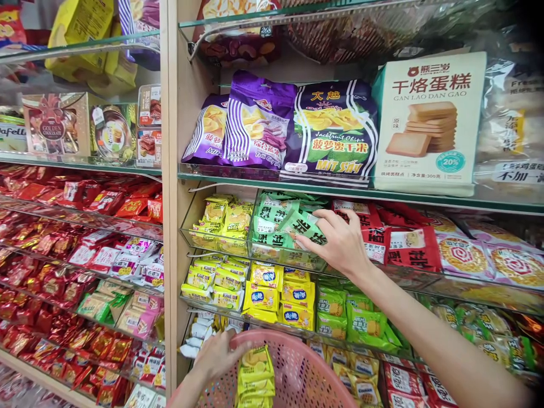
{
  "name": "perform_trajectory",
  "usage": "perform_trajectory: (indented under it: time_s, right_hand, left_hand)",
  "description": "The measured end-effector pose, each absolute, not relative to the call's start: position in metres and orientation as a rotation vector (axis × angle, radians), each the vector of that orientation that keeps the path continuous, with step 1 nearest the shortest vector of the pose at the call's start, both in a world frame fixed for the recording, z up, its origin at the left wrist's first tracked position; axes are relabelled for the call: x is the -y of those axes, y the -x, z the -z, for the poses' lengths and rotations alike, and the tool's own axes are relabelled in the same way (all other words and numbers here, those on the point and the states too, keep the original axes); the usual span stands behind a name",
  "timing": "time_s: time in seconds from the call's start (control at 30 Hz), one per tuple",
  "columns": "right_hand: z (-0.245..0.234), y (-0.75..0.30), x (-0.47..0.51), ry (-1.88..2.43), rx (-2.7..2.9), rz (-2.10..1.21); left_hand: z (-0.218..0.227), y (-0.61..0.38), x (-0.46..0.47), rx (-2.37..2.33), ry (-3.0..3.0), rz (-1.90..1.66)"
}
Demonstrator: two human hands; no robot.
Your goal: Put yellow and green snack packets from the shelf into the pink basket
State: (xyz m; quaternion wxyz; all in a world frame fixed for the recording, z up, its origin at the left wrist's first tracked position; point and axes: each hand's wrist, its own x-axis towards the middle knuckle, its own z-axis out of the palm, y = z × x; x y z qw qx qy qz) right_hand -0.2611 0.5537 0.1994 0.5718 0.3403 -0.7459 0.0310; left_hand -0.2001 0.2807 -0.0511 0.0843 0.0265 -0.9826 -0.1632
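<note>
My right hand [340, 241] reaches into a clear shelf bin and closes on a small green snack packet [302, 225] among several like it. My left hand [217, 354] grips the rim of a pink plastic basket [297, 362] low in the view. Yellow snack packets [255, 374] lie inside the basket. Yellow packets [223, 218] fill the bin to the left of the green ones, red packets [402, 238] the bin to the right.
Glass shelves hold purple chip bags [259, 122], a jackfruit chip bag [331, 133] and a white cake box [429, 122] above. A wooden upright [170, 198] divides this bay from the left one, packed with red sweets [63, 272].
</note>
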Motion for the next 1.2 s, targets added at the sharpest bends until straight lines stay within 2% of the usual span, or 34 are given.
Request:
perform_trajectory:
  time_s: [0.73,1.2]
  right_hand:
    - [-0.196,0.206,-0.552,-0.663,1.931,0.35]
    - [-0.202,0.204,-0.539,-0.585,1.977,0.427]
  left_hand:
    - [0.05,0.202,-0.279,2.956,-0.056,0.444]
    - [0.047,0.2,-0.28,2.961,-0.081,0.496]
